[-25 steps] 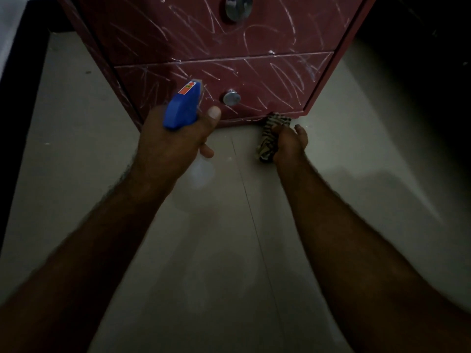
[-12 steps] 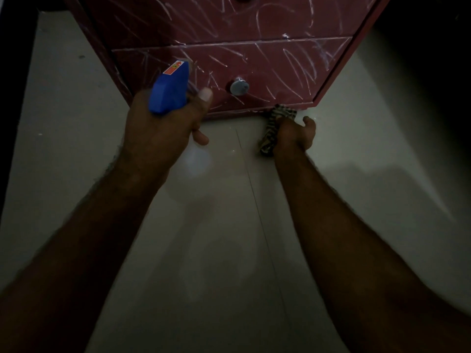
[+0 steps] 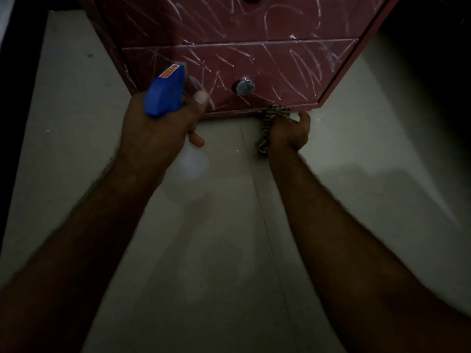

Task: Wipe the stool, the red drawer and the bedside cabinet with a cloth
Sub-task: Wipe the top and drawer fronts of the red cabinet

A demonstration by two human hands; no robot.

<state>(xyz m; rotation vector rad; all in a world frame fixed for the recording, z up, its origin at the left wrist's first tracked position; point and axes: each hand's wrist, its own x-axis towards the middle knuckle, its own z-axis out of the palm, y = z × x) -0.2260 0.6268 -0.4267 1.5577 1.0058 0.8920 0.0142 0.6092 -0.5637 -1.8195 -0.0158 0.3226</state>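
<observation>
A red cabinet (image 3: 142, 26) with white scratch marks stands on the floor ahead. Its bottom red drawer (image 3: 293, 72) has a round metal knob (image 3: 245, 86). My left hand (image 3: 158, 133) grips a spray bottle by its blue head (image 3: 164, 94), nozzle pointing at the drawer's left part; the pale bottle body (image 3: 192, 163) hangs below the hand. My right hand (image 3: 289, 133) holds a striped cloth (image 3: 276, 112) bunched against the cabinet's bottom edge, right of the knob. A tail of the cloth hangs down beside the wrist.
Pale tiled floor (image 3: 229, 250) with a grout line runs toward me. A dark edge (image 3: 15, 123) borders the floor on the left, and deep shadow (image 3: 433, 72) lies right of the cabinet. An upper drawer (image 3: 229, 19) sits above the bottom one.
My right hand with the cloth has slid a little to the right along the cabinet's bottom edge. The view has dropped slightly closer to the bottom drawer. The left hand still holds the bottle.
</observation>
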